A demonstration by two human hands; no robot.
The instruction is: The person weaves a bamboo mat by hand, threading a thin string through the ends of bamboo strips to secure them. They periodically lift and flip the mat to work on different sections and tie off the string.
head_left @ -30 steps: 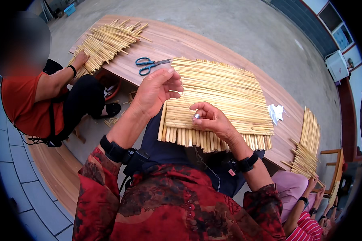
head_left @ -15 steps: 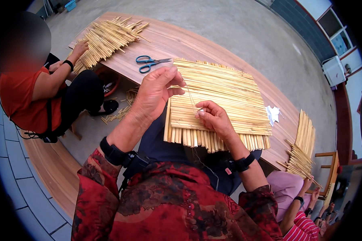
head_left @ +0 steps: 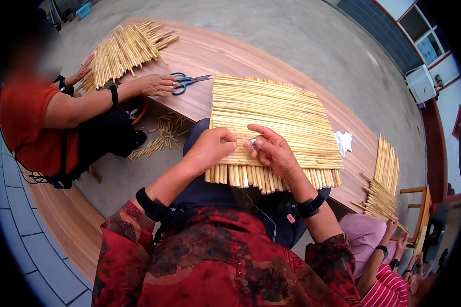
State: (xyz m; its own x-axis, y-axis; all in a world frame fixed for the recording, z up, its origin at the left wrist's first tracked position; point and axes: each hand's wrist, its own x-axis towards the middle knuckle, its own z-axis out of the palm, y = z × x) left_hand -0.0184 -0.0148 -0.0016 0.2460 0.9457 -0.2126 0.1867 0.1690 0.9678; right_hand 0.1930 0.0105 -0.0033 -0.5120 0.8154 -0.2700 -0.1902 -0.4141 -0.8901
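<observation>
A mat of straw-coloured sticks [head_left: 271, 105] lies in front of me, over more sticks, at the table's near edge and my lap. My left hand [head_left: 210, 148] is pinched just above it, apparently on thin pale thread [head_left: 251, 145]. A little to its right, my right hand [head_left: 274, 153] has curled fingers with a silvery band on one; its thumb and fingers grip the thread, and any needle is too small to make out. A thread also hangs below the mat's front edge.
A co-worker in orange [head_left: 30, 128] reaches a hand [head_left: 156, 84] to blue-handled scissors [head_left: 183, 83]. Stick piles lie left [head_left: 128, 48] and right [head_left: 386, 169] on the table [head_left: 230, 56]. A white scrap [head_left: 343, 142], a wooden chair [head_left: 422, 202], another person in pink [head_left: 358, 230] and fallen offcuts [head_left: 164, 128] also show.
My left hand has dropped from raised with the thread to beside my right hand. The co-worker's hand has moved from the left pile to the scissors.
</observation>
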